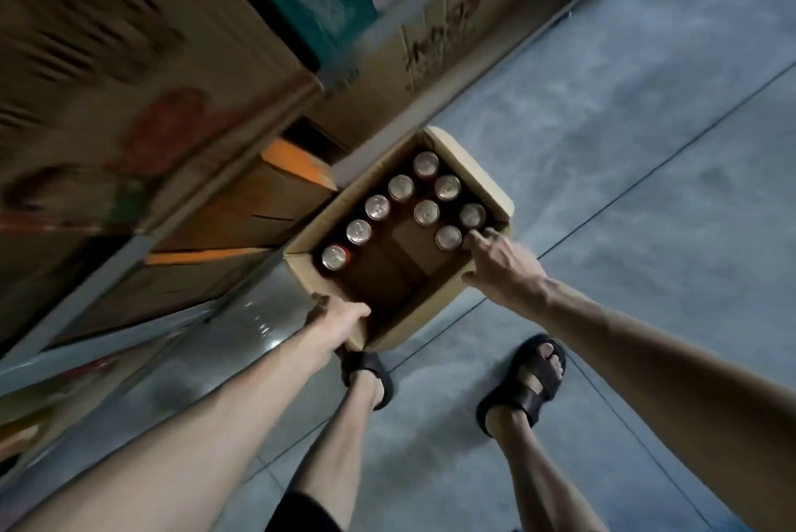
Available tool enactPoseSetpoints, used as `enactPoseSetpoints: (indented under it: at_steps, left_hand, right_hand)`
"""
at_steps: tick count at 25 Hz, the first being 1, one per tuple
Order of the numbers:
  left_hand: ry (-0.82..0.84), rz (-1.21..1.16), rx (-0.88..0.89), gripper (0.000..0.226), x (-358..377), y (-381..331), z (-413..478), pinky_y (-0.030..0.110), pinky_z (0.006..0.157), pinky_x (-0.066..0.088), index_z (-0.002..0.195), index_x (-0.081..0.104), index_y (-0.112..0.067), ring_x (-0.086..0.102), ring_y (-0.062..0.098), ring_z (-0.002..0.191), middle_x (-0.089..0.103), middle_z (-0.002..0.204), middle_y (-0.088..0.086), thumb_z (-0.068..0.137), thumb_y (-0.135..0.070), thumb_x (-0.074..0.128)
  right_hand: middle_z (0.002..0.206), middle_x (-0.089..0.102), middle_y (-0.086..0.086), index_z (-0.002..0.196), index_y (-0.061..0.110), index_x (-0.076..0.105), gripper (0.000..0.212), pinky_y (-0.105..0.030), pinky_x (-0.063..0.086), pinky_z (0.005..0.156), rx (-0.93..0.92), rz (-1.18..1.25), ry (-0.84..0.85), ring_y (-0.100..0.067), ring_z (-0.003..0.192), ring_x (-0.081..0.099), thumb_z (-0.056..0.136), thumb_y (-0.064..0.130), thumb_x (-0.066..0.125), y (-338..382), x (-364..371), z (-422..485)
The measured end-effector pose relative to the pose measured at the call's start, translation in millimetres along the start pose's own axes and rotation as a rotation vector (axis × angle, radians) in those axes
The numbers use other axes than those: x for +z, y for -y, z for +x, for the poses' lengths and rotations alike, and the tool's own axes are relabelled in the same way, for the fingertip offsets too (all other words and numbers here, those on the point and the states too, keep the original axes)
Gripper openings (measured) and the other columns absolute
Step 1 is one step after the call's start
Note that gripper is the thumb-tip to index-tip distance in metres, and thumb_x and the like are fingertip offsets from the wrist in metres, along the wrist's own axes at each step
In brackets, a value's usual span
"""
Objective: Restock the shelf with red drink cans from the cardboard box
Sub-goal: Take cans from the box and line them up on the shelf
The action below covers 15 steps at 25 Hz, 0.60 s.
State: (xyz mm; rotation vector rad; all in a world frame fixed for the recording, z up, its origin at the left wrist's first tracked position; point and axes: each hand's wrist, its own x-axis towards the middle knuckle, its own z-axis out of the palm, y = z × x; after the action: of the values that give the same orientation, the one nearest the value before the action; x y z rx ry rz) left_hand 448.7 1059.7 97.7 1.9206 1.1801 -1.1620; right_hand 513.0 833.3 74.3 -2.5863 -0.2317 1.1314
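An open cardboard box (pixel 469 161) stands on the floor beside the shelf, seen from above. Several red drink cans (pixel 377 207) stand upright in it, silver tops showing, in a row along the left wall and a cluster at the far right. The near middle of the box floor is bare. My left hand (pixel 338 314) grips the box's near corner wall. My right hand (pixel 502 266) rests on the right wall, fingers reaching in and touching the tops of the nearest cans (pixel 449 237); it lifts nothing.
Metal shelving (pixel 142 249) runs along the left, packed with brown cartons, some with orange flaps (pixel 297 161). The grey tiled floor (pixel 646 144) stretches to the right. My two sandalled feet (pixel 527 385) stand just behind the box.
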Motion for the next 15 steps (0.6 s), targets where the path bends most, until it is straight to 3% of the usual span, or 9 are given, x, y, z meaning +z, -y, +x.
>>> enactPoseSetpoints:
  at_steps: [2,3,6,8,10,12,15]
  left_hand:
    - [-0.022,-0.051,-0.065,0.073,20.5,13.1,52.9,0.036,0.099,0.042,0.133,0.046,-0.002,0.051,0.03,0.12,0.053,0.133,0.015,0.073,-0.038,0.066]
    - [-0.035,-0.073,-0.085,0.065,27.0,17.0,72.5,0.037,0.096,0.045,0.128,0.05,-0.002,0.054,0.029,0.114,0.056,0.129,0.016,0.075,-0.036,0.065]
    - [-0.03,-0.137,-0.139,0.024,39.3,22.0,112.6,0.026,0.064,0.039,0.107,0.055,-0.002,0.051,0.022,0.077,0.057,0.103,0.015,0.089,-0.018,0.057]
    - [0.0,-0.149,-0.161,0.015,45.7,19.8,128.1,0.023,0.056,0.035,0.102,0.055,-0.005,0.05,0.022,0.07,0.054,0.093,0.011,0.09,-0.014,0.055]
    - [0.015,-0.15,-0.153,0.03,49.3,18.5,140.7,0.032,0.077,0.049,0.115,0.057,-0.006,0.058,0.03,0.096,0.058,0.109,0.014,0.088,-0.017,0.056]
    - [-0.003,-0.174,-0.169,0.032,50.1,18.2,145.2,0.043,0.098,0.046,0.117,0.056,-0.008,0.056,0.032,0.108,0.057,0.116,0.014,0.087,-0.02,0.057]
    - [0.002,-0.198,-0.174,0.029,50.0,20.3,147.3,0.044,0.101,0.044,0.116,0.053,-0.011,0.051,0.029,0.105,0.052,0.114,0.012,0.089,-0.02,0.056]
  right_hand:
    - [0.118,0.053,-0.011,0.121,0.012,0.049,0.048,-0.032,0.04,0.064,0.01,-0.071,-0.049,-0.03,0.102,0.058,0.082,0.033,0.067,-8.0,43.9,50.1]
    - [0.119,0.052,-0.01,0.122,0.013,0.048,0.05,-0.032,0.038,0.063,0.009,-0.109,-0.076,-0.03,0.104,0.057,0.081,0.035,0.067,-9.3,63.7,73.3]
    - [0.123,0.048,-0.008,0.13,0.015,0.045,0.056,-0.033,0.035,0.062,0.057,-0.169,-0.121,-0.029,0.105,0.057,0.082,0.033,0.068,-8.8,109.9,123.6]
    - [0.126,0.048,-0.008,0.133,0.014,0.044,0.056,-0.033,0.036,0.061,0.109,-0.221,-0.13,-0.027,0.1,0.06,0.084,0.028,0.068,-7.8,131.6,142.7]
    - [0.123,0.049,-0.011,0.132,0.009,0.044,0.049,-0.033,0.036,0.059,0.144,-0.304,-0.153,-0.026,0.093,0.063,0.087,0.018,0.063,-5.3,146.5,155.6]
    - [0.121,0.052,-0.014,0.13,0.004,0.044,0.048,-0.031,0.038,0.061,0.179,-0.374,-0.175,-0.025,0.094,0.064,0.086,0.011,0.062,-1.8,150.3,163.2]
    - [0.119,0.057,-0.014,0.127,0.002,0.051,0.041,-0.029,0.038,0.065,0.151,-0.461,-0.163,-0.023,0.098,0.064,0.088,0.008,0.06,-1.3,146.2,166.8]
